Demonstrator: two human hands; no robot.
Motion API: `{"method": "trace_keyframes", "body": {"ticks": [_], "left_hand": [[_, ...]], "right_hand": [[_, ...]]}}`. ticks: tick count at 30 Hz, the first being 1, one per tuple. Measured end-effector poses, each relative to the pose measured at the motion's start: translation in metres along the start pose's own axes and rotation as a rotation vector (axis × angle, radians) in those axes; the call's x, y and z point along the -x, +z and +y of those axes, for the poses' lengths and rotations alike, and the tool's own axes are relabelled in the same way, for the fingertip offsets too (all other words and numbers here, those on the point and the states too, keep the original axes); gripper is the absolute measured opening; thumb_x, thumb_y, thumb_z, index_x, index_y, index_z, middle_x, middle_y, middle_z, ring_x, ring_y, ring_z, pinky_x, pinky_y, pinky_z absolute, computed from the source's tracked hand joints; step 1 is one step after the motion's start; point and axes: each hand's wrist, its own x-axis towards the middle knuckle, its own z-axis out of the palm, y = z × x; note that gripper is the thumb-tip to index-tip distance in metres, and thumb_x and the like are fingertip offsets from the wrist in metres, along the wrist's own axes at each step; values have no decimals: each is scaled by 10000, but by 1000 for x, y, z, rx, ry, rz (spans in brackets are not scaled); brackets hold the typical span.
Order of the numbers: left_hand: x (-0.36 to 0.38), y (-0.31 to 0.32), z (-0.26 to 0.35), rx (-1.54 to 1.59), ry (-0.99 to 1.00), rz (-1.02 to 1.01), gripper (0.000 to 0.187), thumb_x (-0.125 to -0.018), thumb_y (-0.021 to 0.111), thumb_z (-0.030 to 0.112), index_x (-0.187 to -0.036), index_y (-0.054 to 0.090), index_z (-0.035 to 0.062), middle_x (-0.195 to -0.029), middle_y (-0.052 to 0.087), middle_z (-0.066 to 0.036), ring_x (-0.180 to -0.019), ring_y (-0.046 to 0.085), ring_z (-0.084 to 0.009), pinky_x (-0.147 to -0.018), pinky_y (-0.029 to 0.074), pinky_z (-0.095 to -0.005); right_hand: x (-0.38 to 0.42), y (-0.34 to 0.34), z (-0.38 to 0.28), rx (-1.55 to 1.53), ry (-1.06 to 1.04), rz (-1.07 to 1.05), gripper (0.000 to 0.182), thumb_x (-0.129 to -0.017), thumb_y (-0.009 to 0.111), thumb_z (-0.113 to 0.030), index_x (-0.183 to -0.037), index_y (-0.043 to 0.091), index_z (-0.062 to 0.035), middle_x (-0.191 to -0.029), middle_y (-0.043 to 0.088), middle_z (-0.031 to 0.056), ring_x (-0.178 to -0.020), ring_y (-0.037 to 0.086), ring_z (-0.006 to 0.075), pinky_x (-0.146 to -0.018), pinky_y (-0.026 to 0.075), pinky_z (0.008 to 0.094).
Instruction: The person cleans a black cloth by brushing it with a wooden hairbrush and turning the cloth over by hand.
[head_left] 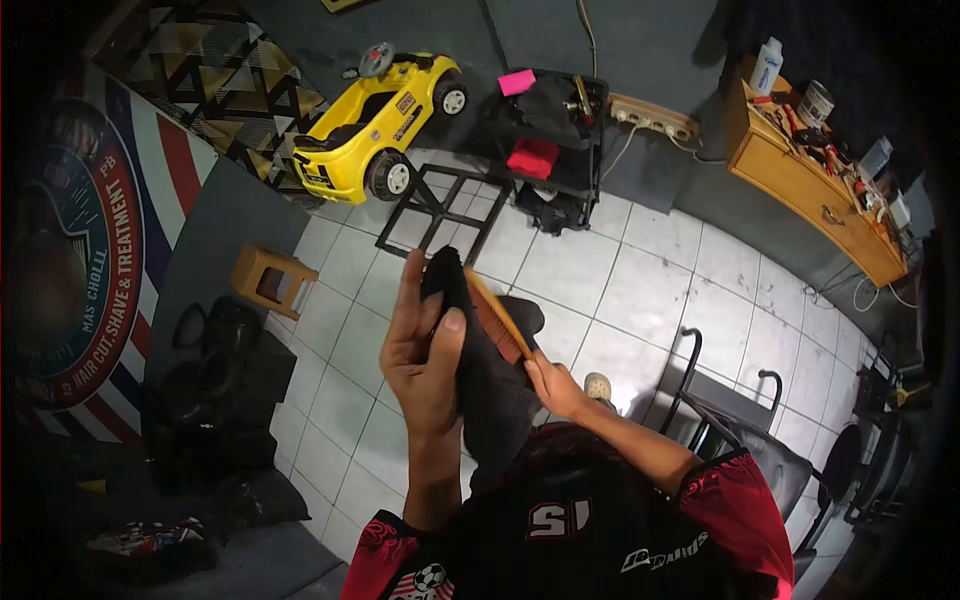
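My right hand is closed on the near end of a brush with an orange-yellow wooden back and reddish-brown bristles. The bristles face left, toward a black, soft-looking item with a rounded upper end. My left hand grips this item between thumb and fingers, the forefinger stretched upward along it. The brush overlaps the item's right side in this view. Lower down, the black item merges with the dark trousers behind it, so its full shape is hidden.
Ahead stand a yellow toy car, a black frame on the tiles and a black shelf cart. A wooden stool is at left. Metal-armed chair stands at right, below a wooden counter crowded with barber tools.
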Motion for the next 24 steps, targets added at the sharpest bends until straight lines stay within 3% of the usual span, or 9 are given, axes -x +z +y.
{"method": "trace_keyframes", "body": {"ticks": [3,6,9,11,15,19,21,22,24], "left_hand": [[-4,1,14,-26,80,77,549,-827,509,-42,-1353,352,-61,-986,588,-29,-801,478,6,-736,364,-122],[-4,-10,6,57,73,97,546,-817,504,-49,-1346,368,-60,-949,565,10,-690,368,15,-634,272,-111],[1,-5,9,64,66,199,569,-804,513,-40,-1353,363,-49,-1122,560,-44,-798,460,-14,-727,334,-120],[-4,-14,2,31,99,150,594,-795,520,-41,-1364,348,-41,-1214,515,-82,-936,478,-63,-822,350,-162],[-3,-9,-1,-120,56,67,678,-773,531,-51,-1400,274,-22,-1421,329,-184,-1278,362,-203,-1030,301,-287],[-4,5,-14,-81,-101,15,735,-772,504,-92,-1424,171,-31,-1441,274,-208,-1221,402,-199,-987,344,-264],[-6,7,-26,-83,-37,21,735,-778,490,-99,-1427,153,-29,-1441,276,-204,-1170,438,-169,-938,375,-237],[-4,8,-25,-68,-42,52,730,-778,492,-91,-1426,161,-29,-1437,288,-198,-1153,448,-157,-931,376,-230],[-3,10,-9,13,-17,81,721,-777,496,-74,-1423,179,-29,-1422,318,-185,-1132,459,-138,-919,377,-219]], "right_hand": [[14,11,117,509,182,-133,374,-964,370,-350,-993,475,8,-701,603,277,-681,595,456,-582,468,532],[11,2,171,587,283,5,410,-952,366,-388,-891,505,-6,-640,609,228,-601,615,401,-507,479,511],[2,-10,183,92,654,-232,527,-938,354,-421,-852,598,37,-541,576,183,-526,611,358,-542,511,438],[-16,-17,184,-381,891,-45,436,-897,398,-346,-671,547,-4,-473,514,104,-363,514,215,-308,358,352],[-27,-34,53,-449,484,286,484,-962,331,-427,-836,505,7,-605,528,122,-479,518,204,-449,402,345],[-1,-27,-58,-362,-122,371,282,-977,343,-251,-939,434,13,-649,485,162,-598,505,262,-594,417,383],[10,-17,-48,-199,-179,31,185,-949,385,-162,-978,418,17,-654,501,217,-602,535,377,-560,405,419],[9,8,-29,-280,-322,80,185,-932,416,-129,-1037,420,23,-668,509,260,-663,525,470,-540,399,447],[3,46,46,-74,-267,-124,285,-947,421,-198,-1127,430,22,-739,556,277,-729,570,452,-613,428,508]]}}
